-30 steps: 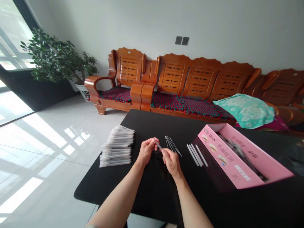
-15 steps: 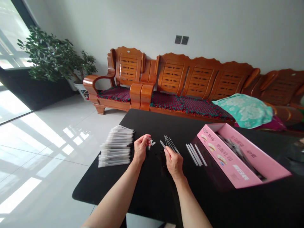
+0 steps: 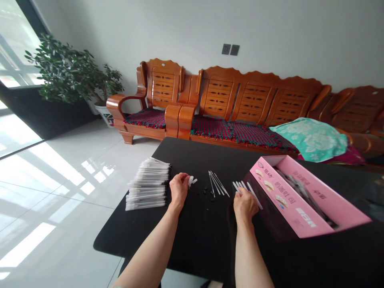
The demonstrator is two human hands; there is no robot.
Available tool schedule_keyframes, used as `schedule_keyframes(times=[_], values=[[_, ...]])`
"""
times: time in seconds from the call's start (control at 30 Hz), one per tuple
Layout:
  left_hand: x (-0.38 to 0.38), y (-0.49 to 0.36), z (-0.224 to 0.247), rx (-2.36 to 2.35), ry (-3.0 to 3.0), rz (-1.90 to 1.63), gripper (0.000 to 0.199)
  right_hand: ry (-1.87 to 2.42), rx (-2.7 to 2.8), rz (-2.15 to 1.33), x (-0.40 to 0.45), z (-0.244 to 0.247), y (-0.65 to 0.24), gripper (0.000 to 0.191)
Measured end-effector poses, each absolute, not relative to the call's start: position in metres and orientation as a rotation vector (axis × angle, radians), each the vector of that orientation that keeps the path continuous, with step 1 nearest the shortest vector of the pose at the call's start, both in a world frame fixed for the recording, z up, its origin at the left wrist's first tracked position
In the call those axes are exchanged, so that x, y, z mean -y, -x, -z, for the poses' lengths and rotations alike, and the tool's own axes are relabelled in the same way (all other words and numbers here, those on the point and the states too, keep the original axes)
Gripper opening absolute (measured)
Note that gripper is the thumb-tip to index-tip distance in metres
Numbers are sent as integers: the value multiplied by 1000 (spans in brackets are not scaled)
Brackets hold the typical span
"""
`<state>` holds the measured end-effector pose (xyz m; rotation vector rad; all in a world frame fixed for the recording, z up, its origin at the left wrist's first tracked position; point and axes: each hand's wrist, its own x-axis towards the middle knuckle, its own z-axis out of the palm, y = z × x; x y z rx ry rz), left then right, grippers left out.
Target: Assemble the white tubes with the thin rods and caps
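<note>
While curling the right hand over white tubes on the black tabletop, has the left hand bunched up just beside little white pieces. Can't tell if pinching anything with either. Between: thin pen refills, tiny black bits. Farther out: many pens, a pink box.

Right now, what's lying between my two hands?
In the head view, small white pieces, small black pieces and thin rods lie between your left hand and your right hand.

Right hand partly covers the white tubes.
</note>
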<state>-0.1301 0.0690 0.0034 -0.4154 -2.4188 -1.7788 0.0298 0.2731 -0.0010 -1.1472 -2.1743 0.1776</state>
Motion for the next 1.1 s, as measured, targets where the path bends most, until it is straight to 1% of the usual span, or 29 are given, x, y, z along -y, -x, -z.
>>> schedule_keyframes(times=[0.13,0.23,0.37,0.5,0.83,0.97,1.1], values=[[-70,134,3,2354,434,1709,10,1037,2150,0,-279,6,-30,24],[-71,134,5,2335,462,1752,9,981,2110,56,-281,8,-30,21],[-73,133,6,2359,537,1821,13,975,2074,54,-281,10,-30,22],[-74,131,5,2387,631,1753,17,947,2011,34,-279,9,-29,25],[-64,124,-11,2288,600,1657,19,835,2036,-1,-268,11,-19,20],[-56,127,-24,2298,588,1555,22,839,2010,31,-268,12,-18,20],[-39,142,-38,2309,562,1311,23,814,1999,22,-270,14,-19,20]])
